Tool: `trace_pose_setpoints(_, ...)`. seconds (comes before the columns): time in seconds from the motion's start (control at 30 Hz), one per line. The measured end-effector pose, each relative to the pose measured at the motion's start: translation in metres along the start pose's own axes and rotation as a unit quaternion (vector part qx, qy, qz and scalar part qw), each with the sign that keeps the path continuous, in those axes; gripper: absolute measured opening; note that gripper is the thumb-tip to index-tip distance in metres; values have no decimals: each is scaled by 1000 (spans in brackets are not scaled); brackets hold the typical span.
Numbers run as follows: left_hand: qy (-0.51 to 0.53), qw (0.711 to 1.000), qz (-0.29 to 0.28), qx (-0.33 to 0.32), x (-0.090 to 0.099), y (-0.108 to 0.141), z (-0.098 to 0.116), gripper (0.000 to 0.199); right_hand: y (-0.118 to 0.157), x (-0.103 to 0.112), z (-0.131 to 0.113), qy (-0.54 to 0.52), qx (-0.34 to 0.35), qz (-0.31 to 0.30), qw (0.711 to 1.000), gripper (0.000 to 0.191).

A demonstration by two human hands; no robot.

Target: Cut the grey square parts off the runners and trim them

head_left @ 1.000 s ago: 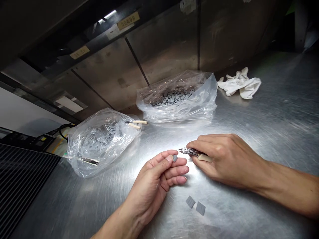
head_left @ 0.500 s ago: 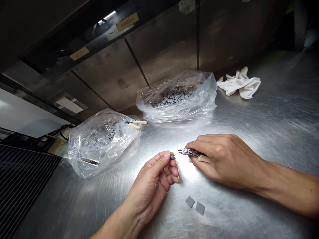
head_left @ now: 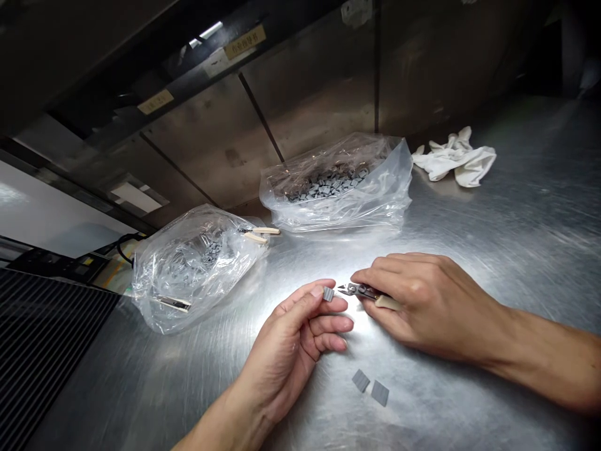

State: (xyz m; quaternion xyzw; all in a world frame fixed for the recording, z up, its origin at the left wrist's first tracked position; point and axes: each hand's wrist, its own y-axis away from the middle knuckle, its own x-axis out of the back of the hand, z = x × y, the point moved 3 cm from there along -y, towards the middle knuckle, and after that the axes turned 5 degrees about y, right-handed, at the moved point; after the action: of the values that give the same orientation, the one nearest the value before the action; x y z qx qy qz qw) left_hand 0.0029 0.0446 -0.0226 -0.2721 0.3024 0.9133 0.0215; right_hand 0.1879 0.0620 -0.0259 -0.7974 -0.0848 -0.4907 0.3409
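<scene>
Your two hands are apart but close together, held just above the brushed stainless steel table (head_left: pixel 516 250). Your left hand (head_left: pixel 291 338) pinches a small gray piece (head_left: pixel 328 294) between thumb and forefinger, with the other fingers loosely curled below it. Your right hand (head_left: pixel 422 307) is closed around a pair of side cutters (head_left: pixel 361 290) with cream grips. Their metal jaws point left, the tips just beside the piece and apparently not touching it. Two flat gray tiles (head_left: pixel 360 380) lie on the table just below your hands, side by side and nearly touching. Farther out, a clear plastic bag (head_left: pixel 375 210) holds a heap of similar gray pieces (head_left: pixel 326 186). A second clear plastic bag (head_left: pixel 188 275) to its left holds more, with a flat metal strip (head_left: pixel 171 303) showing through the film. A second pair of cutters (head_left: pixel 258 233) with cream handles lies between the two bags. A crumpled white cloth (head_left: pixel 455 160) sits on the table's far side, right of the bags.
</scene>
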Motion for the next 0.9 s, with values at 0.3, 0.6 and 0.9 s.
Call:
trace_pose_setpoints(0.3,-32,999,7,2,-1,1,-2,20,1,6,-11,116,47,64,990,11)
trace_pose_setpoints(0.6,-37,999,6,0,-1,3,-2,19,0,9,-14,167,60,55,983,15)
trace_pose_setpoints(0.9,-48,999,4,-14,-1,2,-6,19,2,7,-17,221,82,58,970,20)
